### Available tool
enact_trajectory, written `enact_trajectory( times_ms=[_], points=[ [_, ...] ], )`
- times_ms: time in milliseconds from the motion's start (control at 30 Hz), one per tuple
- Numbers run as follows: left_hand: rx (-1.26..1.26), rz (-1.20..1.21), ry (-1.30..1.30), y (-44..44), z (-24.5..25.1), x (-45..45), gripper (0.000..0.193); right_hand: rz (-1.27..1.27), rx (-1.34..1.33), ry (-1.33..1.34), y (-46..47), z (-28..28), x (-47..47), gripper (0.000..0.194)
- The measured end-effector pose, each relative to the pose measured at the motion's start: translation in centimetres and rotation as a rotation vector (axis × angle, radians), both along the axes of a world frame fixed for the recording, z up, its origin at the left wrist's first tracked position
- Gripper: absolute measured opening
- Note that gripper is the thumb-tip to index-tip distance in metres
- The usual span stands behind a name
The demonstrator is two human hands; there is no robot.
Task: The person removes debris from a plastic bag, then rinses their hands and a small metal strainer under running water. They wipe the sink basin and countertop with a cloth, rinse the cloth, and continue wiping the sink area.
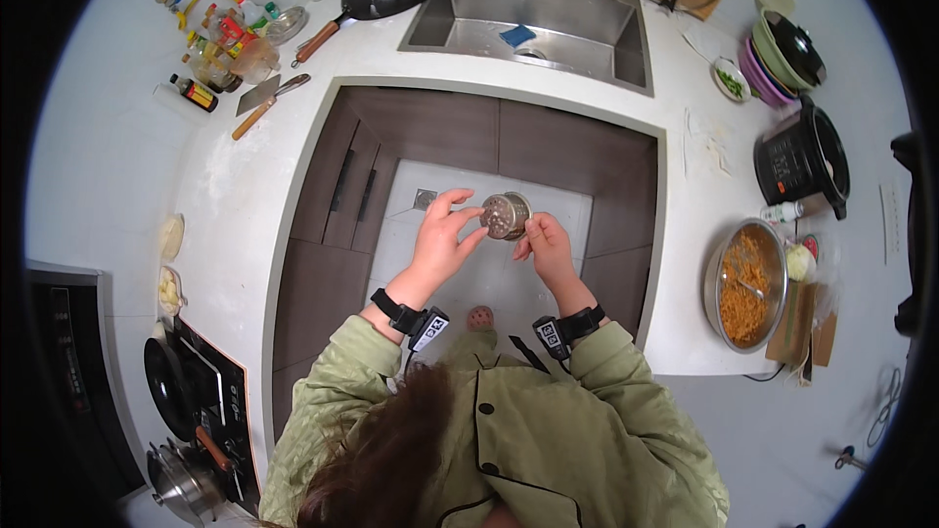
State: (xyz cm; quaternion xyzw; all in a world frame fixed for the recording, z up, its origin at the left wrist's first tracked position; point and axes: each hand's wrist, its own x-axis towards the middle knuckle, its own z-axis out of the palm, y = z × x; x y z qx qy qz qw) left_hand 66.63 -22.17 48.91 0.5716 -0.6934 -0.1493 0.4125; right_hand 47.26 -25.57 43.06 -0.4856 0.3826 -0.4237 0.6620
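Note:
A small metal sink strainer basket, full of round holes in its base, is held in the air over the floor in front of me. My right hand grips its rim from the right, between thumb and fingers. The perforated base is turned toward the left. On that side my left hand has its fingers spread, with index finger and thumb close to the base. Whether those fingertips touch the metal I cannot tell.
Around me runs a U-shaped white counter. A steel sink with a blue sponge lies ahead. Left are a cleaver, bottles and a hob. Right stand a bowl of shredded food and a black cooker.

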Motion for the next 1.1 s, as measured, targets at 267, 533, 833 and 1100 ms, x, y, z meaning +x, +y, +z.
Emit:
enact_trajectory(
  times_ms=[267,533,833,1100],
  points=[
    [-0.122,0.050,-0.036,-8.3,1.7,1.7,0.018,0.019,-0.159,0.191,-8.0,3.5,2.4,0.011],
    [-0.201,0.000,-0.175,-21.2,4.5,0.4,0.015,0.045,-0.379,0.343,-21.2,7.4,0.6,0.012],
    [-0.176,-0.023,-0.087,-33.1,5.4,0.7,0.013,0.095,-0.196,0.279,-33.7,8.4,0.3,0.015],
    [-0.012,-0.028,0.118,-43.8,1.3,6.7,0.009,0.104,-0.013,0.522,-45.7,6.8,1.9,0.019]
  ],
)
